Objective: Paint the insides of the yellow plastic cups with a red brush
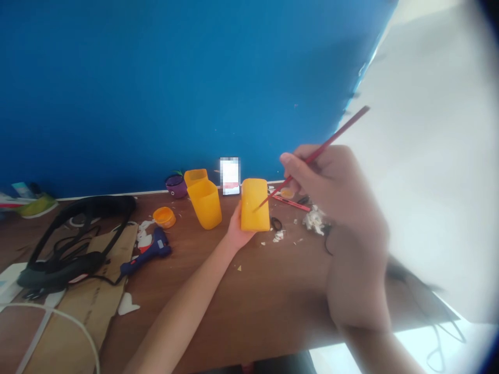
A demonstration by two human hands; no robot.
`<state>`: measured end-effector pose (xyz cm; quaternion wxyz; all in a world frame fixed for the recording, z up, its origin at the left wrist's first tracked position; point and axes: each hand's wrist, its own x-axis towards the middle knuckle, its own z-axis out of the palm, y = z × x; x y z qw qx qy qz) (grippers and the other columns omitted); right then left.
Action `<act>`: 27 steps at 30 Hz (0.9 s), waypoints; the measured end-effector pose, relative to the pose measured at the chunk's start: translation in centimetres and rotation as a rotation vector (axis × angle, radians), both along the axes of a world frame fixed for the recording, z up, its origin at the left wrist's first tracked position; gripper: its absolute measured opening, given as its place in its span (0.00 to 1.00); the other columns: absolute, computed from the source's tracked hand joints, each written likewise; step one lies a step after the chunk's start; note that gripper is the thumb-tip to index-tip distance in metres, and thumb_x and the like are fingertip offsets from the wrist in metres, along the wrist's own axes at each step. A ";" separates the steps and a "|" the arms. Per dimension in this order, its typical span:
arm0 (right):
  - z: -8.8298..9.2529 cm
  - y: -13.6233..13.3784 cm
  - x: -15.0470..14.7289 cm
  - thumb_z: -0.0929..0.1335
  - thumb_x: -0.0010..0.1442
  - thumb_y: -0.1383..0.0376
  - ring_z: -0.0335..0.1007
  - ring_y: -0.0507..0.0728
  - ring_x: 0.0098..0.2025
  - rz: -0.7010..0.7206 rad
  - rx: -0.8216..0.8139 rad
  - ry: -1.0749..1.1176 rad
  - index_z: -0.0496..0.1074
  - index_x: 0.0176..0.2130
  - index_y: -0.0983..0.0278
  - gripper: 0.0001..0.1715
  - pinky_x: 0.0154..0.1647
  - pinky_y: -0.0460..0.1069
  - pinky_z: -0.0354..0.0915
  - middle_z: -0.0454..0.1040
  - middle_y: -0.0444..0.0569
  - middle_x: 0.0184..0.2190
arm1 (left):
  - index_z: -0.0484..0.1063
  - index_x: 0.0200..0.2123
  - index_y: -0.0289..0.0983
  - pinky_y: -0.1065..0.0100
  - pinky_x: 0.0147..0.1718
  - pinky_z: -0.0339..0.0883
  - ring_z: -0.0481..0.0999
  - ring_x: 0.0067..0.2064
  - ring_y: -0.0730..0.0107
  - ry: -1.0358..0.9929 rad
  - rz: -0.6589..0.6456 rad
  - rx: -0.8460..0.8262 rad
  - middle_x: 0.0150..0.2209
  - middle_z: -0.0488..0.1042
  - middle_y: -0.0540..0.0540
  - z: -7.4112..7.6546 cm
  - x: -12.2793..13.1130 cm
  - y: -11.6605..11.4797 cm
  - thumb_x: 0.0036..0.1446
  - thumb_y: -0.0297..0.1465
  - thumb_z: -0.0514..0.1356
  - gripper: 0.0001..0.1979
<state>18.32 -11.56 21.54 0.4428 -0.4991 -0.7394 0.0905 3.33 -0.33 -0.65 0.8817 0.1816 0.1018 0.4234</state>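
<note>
A yellow box-shaped piece (254,200) is held up over the table by my left hand (237,228), whose fingers are mostly hidden behind and under it. My right hand (327,176) pinches a thin red paintbrush (339,134) that slants down to the left. The brush tip is at the face of the yellow piece. Left of my left hand stand two yellow containers, an open-topped one (206,205) in front and another (195,177) behind it. An orange paint pot (164,217) sits further left.
A blue glue gun (150,252), black headphones (58,270) and cardboard (83,311) lie at left. A purple pot (176,185) and a lit phone (230,176) stand by the blue wall. Paper scraps (278,236), a red pen (292,202) and crumpled tissue (314,220) lie at right.
</note>
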 end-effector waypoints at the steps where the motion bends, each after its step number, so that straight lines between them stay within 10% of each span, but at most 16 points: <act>1: -0.1 0.2 0.0 0.63 0.68 0.54 0.58 0.49 0.20 0.023 -0.038 0.005 0.63 0.24 0.62 0.24 0.22 0.48 0.54 0.65 0.44 0.19 | 0.70 0.57 0.33 0.60 0.46 0.73 0.79 0.48 0.58 0.006 -0.010 0.003 0.49 0.78 0.40 0.0 0.0 0.0 0.64 0.46 0.55 0.27; 13: -1.2 2.8 -1.1 0.63 0.68 0.56 0.55 0.51 0.19 -0.242 0.168 0.056 0.63 0.22 0.61 0.24 0.23 0.51 0.50 0.63 0.45 0.18 | 0.68 0.60 0.33 0.63 0.46 0.73 0.79 0.49 0.59 0.035 -0.067 0.013 0.51 0.78 0.38 0.3 0.1 -0.5 0.64 0.47 0.55 0.30; 27: -0.3 1.1 -1.1 0.63 0.67 0.61 0.50 0.48 0.19 0.027 -0.080 -0.049 0.55 0.20 0.63 0.26 0.21 0.49 0.47 0.56 0.42 0.16 | 0.70 0.57 0.33 0.61 0.45 0.73 0.80 0.46 0.60 0.036 0.002 -0.019 0.48 0.80 0.41 0.4 0.6 -0.4 0.64 0.43 0.56 0.25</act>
